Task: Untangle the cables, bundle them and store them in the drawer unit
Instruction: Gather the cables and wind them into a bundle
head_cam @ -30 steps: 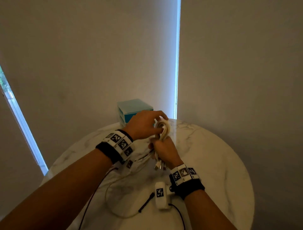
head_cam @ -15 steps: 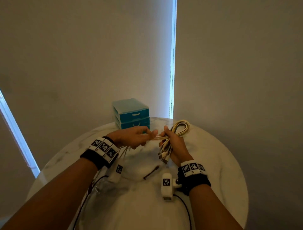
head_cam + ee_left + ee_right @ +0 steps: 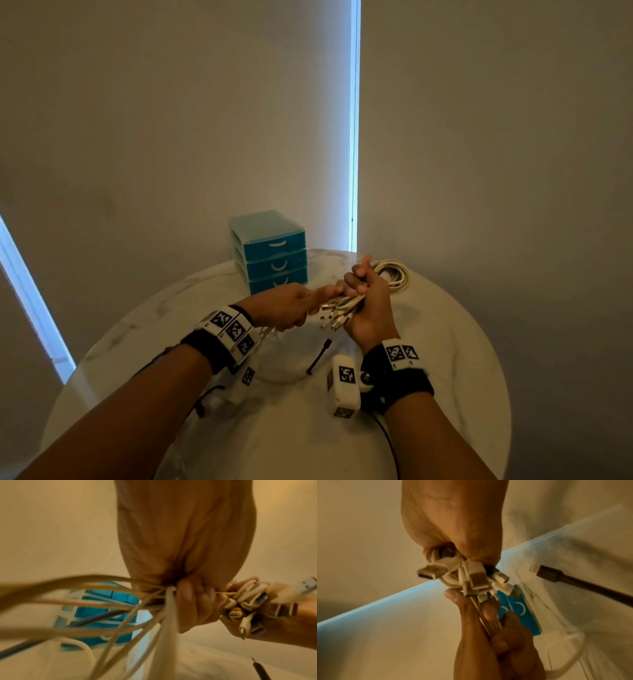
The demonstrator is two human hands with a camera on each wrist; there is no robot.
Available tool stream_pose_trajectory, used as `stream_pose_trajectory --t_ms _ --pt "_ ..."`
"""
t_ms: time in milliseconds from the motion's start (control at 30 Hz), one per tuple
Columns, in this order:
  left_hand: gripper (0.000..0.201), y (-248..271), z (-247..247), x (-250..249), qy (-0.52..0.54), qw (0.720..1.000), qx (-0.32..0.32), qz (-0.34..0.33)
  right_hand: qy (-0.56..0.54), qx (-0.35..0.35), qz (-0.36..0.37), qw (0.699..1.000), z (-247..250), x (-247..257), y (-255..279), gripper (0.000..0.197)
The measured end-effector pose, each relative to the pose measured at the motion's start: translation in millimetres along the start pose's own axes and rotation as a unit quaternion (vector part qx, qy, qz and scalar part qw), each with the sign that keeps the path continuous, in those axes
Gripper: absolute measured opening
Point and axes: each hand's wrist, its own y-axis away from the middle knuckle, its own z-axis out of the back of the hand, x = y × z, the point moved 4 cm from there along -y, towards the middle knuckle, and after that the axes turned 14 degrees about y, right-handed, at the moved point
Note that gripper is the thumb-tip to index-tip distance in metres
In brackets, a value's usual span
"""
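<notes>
Two hands work above a round white marble tabletop (image 3: 445, 342). Right hand (image 3: 371, 308) fists a looped bundle of cream cables (image 3: 394, 277), plugs gathered together; left hand (image 3: 284, 308) pinches loose strands taut, likely for wrapping. Blue three-drawer plastic unit (image 3: 270, 253) waits closed at far edge.

The drawer unit (image 3: 272, 251) stands at the far edge of the counter (image 3: 445, 359), left of the middle. Nearer than it, above the counter's middle, the left hand (image 3: 284, 308) and the right hand (image 3: 370, 301) meet side by side, both gripping the bundle of cables (image 3: 342, 306). The bundle's loops (image 3: 397, 275) stick out beyond the right hand, its plugs (image 3: 334, 317) between the hands. A dark cable (image 3: 318, 356) lies on the counter just below the hands.
</notes>
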Motion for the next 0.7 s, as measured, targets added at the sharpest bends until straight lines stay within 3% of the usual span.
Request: stream_pose_trajectory --t_ms 133,233,300,400,433,500,567,600,700 --pt "0.073 8.3 5.5 5.5 -0.024 0.999 0.024 0.008 0.087 -0.087 -0.013 0.992 7.1 2.3 0.2 0.049" --pt "0.071 10.2 9.6 5.3 -0.104 0.995 0.004 -0.003 0.239 -0.187 -0.015 0.953 8.0 1.7 2.1 0.036" --pt "0.079 10.7 8.9 1.1 -0.242 0.967 -0.076 -0.025 0.317 -0.242 0.001 0.917 5.5 4.6 5.1 0.032" --pt "0.069 23.0 16.2 -15.5 -0.386 0.885 -0.250 -0.075 0.376 -0.306 0.069 0.872 12.9 18.2 0.5 0.035" --pt "0.062 27.5 17.5 -19.9 -0.404 0.872 -0.261 -0.095 0.382 -0.323 0.084 0.862 17.0 23.2 -0.5 0.039" --pt "0.056 27.4 12.6 -23.7 -0.428 0.871 -0.196 -0.143 0.427 -0.355 0.109 0.824 22.4 32.2 -0.8 0.051" --pt "0.060 29.1 6.8 -29.7 -0.406 0.884 -0.124 -0.197 0.507 -0.336 0.127 0.784 22.0 33.7 0.6 0.064" --pt "0.062 31.7 7.5 -36.8 -0.380 0.888 -0.114 -0.234 0.556 -0.287 0.114 0.771 20.0 27.2 -1.1 0.073" --pt "0.052 39.7 26.6 -58.4 -0.256 0.921 -0.084 -0.281 0.610 -0.050 0.012 0.790 5.8 -8.2 -5.5 0.091"
